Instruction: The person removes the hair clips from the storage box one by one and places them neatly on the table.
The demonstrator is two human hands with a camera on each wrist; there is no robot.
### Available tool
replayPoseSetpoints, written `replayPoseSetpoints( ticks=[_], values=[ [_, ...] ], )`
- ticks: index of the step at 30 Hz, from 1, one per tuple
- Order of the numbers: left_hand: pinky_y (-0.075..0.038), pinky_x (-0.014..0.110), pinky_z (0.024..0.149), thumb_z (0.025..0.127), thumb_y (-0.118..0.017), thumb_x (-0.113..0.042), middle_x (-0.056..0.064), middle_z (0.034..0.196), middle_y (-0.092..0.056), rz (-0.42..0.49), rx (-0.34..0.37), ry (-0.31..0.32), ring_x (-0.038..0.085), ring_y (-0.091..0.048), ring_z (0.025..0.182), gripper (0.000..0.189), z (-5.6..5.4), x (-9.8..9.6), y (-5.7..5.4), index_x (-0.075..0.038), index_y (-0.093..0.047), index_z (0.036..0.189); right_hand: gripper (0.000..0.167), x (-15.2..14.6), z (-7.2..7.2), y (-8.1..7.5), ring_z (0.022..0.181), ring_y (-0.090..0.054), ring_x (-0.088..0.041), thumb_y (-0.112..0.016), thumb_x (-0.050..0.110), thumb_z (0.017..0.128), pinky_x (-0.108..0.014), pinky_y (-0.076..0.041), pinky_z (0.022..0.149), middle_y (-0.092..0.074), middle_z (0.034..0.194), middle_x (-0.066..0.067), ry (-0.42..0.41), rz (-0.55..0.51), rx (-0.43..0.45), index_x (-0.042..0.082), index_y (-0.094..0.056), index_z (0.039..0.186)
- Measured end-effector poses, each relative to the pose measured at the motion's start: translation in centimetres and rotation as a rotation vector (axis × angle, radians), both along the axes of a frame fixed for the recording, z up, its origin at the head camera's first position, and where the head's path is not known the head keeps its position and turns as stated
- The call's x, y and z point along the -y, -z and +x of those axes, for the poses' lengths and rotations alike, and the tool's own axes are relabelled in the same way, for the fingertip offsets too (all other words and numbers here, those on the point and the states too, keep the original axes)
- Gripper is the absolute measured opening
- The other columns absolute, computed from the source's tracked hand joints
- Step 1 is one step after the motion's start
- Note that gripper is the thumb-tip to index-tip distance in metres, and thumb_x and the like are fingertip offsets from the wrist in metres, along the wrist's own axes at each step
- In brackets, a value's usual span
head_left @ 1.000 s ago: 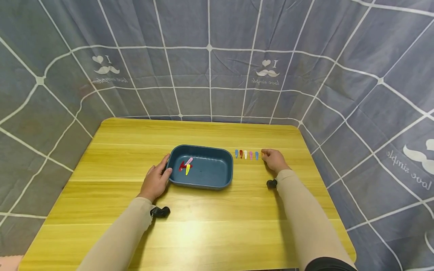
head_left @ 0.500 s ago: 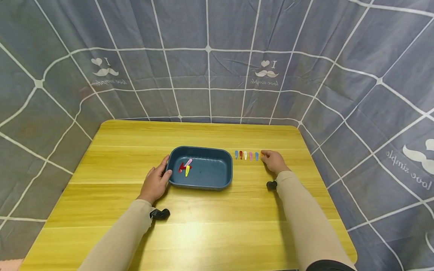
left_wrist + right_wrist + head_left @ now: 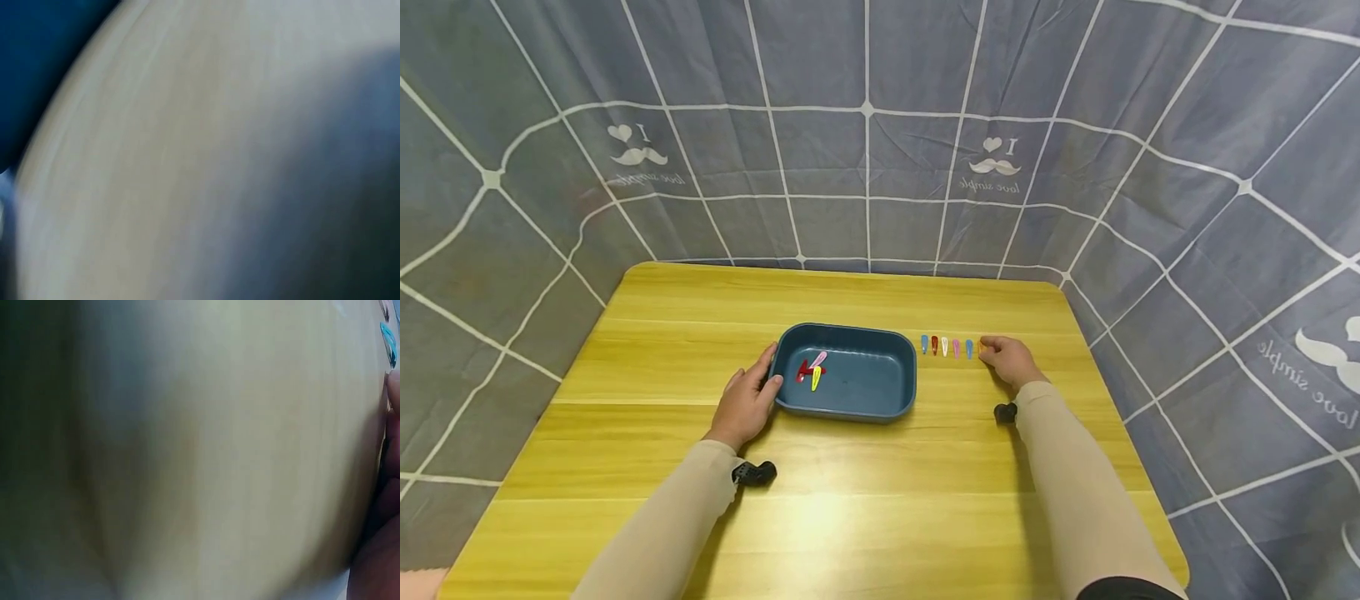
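Note:
In the head view a dark blue plastic basin stands mid-table. My left hand holds its left end, thumb at the rim and fingers along the outer wall. Inside lie a pink hair clip, a yellow hair clip and red hair clips. To the right of the basin, my right hand pinches an orange hair clip at the right end of a row. Only the edge of that hand shows in the right wrist view, below a blue clip.
The row runs leftward through a blue clip, a pink clip, a white clip, a red clip and another blue clip. A grey checked curtain surrounds the wooden table at the back and sides.
My right fingertips have shifted slightly, and more of the orange hair clip shows beside them. My left hand and the basin keep their place.

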State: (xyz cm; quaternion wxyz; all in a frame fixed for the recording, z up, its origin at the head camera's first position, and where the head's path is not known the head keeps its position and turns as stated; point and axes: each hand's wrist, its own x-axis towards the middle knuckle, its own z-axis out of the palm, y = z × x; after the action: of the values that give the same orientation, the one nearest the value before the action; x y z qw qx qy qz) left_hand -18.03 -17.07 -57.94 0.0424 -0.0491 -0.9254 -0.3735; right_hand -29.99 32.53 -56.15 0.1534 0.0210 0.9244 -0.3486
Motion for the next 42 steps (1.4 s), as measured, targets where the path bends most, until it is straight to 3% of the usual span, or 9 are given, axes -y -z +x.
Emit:
replayPoseSetpoints(
  ticks=[9,26,34,42],
  values=[
    [-0.013,0.062,0.132,0.113,-0.043,-0.036,0.015,0.167,-0.041,-0.015,-0.006,0.005,0.042,-0.045,0.151,0.061,-0.30,0.49,0.23,-0.021,-0.026,0.169,0.051,0.30,0.04,-0.04,0.148,-0.047,-0.040,-0.060,0.019,0.107,-0.054,-0.039,0.124,-0.056,0.153,-0.020,0.018,-0.061,0.028,0.007,-0.051,0.156],
    [-0.014,0.063,0.131,0.112,-0.044,-0.036,0.014,0.167,-0.042,0.005,-0.016,0.006,0.042,-0.046,0.150,0.061,-0.09,-0.05,0.64,-0.021,-0.028,0.169,0.051,-0.23,-0.04,-0.33,0.148,-0.045,-0.042,-0.060,0.020,0.108,-0.055,-0.038,0.125,-0.054,0.156,-0.021,0.005,-0.022,0.038,0.004,-0.051,0.155],
    [-0.013,0.064,0.131,0.112,-0.046,-0.034,0.014,0.167,-0.042,0.012,-0.023,0.011,0.041,-0.046,0.150,0.060,-0.13,-0.07,0.24,-0.020,-0.029,0.168,0.050,-0.17,0.02,-0.19,0.145,-0.049,-0.040,-0.060,0.020,0.108,-0.055,-0.039,0.124,-0.058,0.151,-0.020,0.012,-0.038,0.029,0.005,-0.052,0.155],
    [-0.013,0.063,0.131,0.112,-0.046,-0.034,0.014,0.167,-0.042,0.014,-0.009,0.013,0.039,-0.044,0.152,0.061,0.02,0.05,0.18,-0.021,-0.028,0.169,0.051,-0.28,0.01,-0.25,0.147,-0.047,-0.041,-0.059,0.020,0.108,-0.055,-0.039,0.124,-0.053,0.157,-0.021,0.006,-0.049,0.039,0.004,-0.051,0.155]
  ],
)
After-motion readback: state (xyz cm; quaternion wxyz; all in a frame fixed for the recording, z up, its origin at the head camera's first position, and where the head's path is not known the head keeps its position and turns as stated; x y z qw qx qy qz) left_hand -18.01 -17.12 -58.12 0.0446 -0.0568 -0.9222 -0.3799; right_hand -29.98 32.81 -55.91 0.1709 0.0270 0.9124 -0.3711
